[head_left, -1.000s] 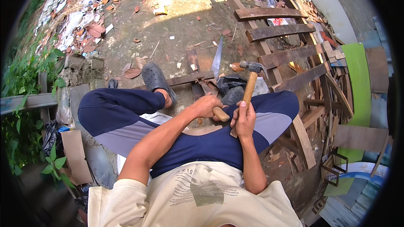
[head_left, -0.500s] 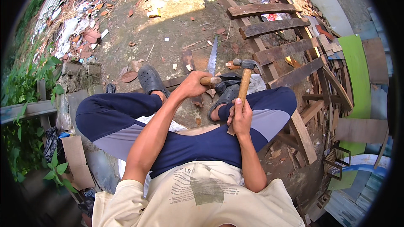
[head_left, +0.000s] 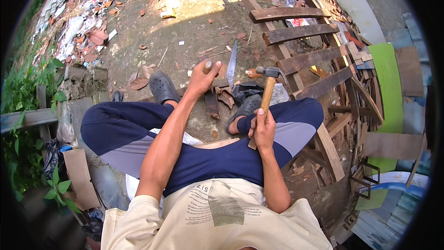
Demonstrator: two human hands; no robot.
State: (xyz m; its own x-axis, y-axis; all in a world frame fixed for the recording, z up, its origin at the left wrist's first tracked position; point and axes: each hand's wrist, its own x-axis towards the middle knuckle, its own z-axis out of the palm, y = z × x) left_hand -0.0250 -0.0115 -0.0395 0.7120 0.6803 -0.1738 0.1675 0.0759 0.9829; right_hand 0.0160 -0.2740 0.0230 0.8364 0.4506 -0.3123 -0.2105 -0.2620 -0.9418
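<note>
Right hand [head_left: 263, 134] clenched low on the hammer's [head_left: 268, 93] handle, steel head up beyond the fist; left hand [head_left: 200, 83] wraps a wooden handle [head_left: 208, 66], its end showing beside the thumb; farther out, a toothed saw blade [head_left: 232, 64].

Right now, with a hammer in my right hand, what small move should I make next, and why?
Perhaps shift your left hand, with its wooden handle, slightly leftward. From above, it appears close beside the handsaw, whose teeth are bare, though depth is hard to judge. Your right hand holds the claw hammer head up, on the saw's other side.
</note>
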